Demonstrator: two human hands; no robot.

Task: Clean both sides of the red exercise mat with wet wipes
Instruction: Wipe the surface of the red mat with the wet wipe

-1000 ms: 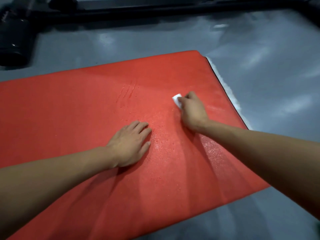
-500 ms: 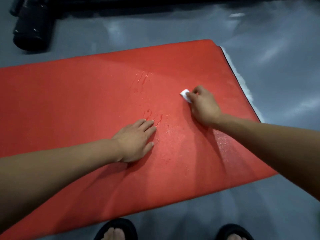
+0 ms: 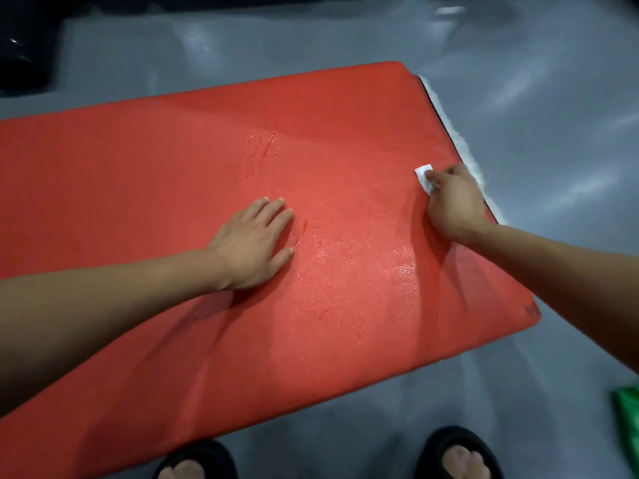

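Observation:
The red exercise mat (image 3: 138,188) lies flat on the grey floor and fills most of the view. Its middle shines with wet streaks and droplets. My left hand (image 3: 254,242) rests flat on the mat near its centre, fingers straight. Close to the mat's right edge, my right hand (image 3: 454,202) holds a small folded white wet wipe (image 3: 424,176) with curled fingers and presses it onto the surface.
A white fuzzy strip (image 3: 460,146) runs along the mat's right edge. A green packet (image 3: 627,420) lies on the floor at the lower right. My two feet in black slippers (image 3: 456,454) stand at the mat's near edge. Dark equipment (image 3: 24,46) sits at the far left.
My right hand has slid the wipe rightwards across the mat to its right edge. The left hand stays flat in the middle. The view has tilted down, showing my feet.

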